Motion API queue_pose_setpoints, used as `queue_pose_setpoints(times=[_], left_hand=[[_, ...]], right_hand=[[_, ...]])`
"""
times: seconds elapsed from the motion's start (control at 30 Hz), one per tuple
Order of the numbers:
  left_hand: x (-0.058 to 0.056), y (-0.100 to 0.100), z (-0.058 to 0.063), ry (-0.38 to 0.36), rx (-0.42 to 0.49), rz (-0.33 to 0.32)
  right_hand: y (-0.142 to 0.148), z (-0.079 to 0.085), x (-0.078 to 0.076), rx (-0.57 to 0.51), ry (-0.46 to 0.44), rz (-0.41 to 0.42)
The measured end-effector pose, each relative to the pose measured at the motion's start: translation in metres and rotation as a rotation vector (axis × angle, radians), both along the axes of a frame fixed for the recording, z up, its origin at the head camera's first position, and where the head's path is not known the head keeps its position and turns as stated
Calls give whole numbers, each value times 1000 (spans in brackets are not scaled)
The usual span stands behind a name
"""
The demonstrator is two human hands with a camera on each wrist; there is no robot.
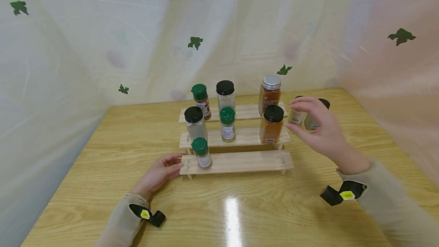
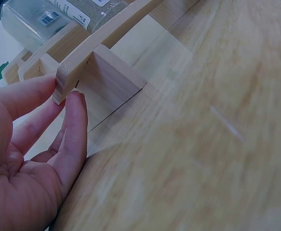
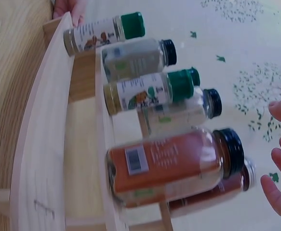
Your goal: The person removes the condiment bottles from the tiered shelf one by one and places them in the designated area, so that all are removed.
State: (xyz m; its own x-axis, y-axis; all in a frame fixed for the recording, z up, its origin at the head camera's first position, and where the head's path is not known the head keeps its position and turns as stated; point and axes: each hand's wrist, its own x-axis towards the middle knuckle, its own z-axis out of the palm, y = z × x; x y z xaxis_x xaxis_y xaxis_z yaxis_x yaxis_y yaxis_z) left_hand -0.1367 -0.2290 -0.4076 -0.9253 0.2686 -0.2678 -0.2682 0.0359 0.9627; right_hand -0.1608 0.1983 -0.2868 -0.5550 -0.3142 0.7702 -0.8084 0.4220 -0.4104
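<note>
My left hand (image 1: 158,174) pinches the left end of the lowest step of a three-step wooden spice rack (image 1: 247,162), thumb and fingers at the board's end in the left wrist view. My right hand (image 1: 324,134) hovers right of the rack with thumb and fingers spread apart, holding nothing. Nearest it on the middle step stands a black-capped jar of orange spice (image 1: 272,130). That step also bears a small green-capped jar (image 1: 228,125) and a pale black-capped jar (image 1: 196,128). A green-capped jar (image 1: 203,154) stands at the lowest step's left end.
Two black-capped jars, a smaller one (image 1: 296,116) and a greyish one (image 1: 310,122), stand right of the rack, partly behind my right hand. The top step holds a green-capped jar (image 1: 202,100), a black-capped jar (image 1: 225,96) and a silver-lidded jar (image 1: 270,96). A leaf-patterned curtain (image 1: 154,56) hangs behind.
</note>
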Motion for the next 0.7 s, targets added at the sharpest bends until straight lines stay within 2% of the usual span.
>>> queue_pose_setpoints(times=[0.5, 0.7], left_hand=[[0, -2, 0, -6, -6, 5], [0, 0, 0, 3, 10, -7]], right_hand=[[-55, 1, 0, 17, 88, 182], [-79, -3, 2, 22, 112, 280]])
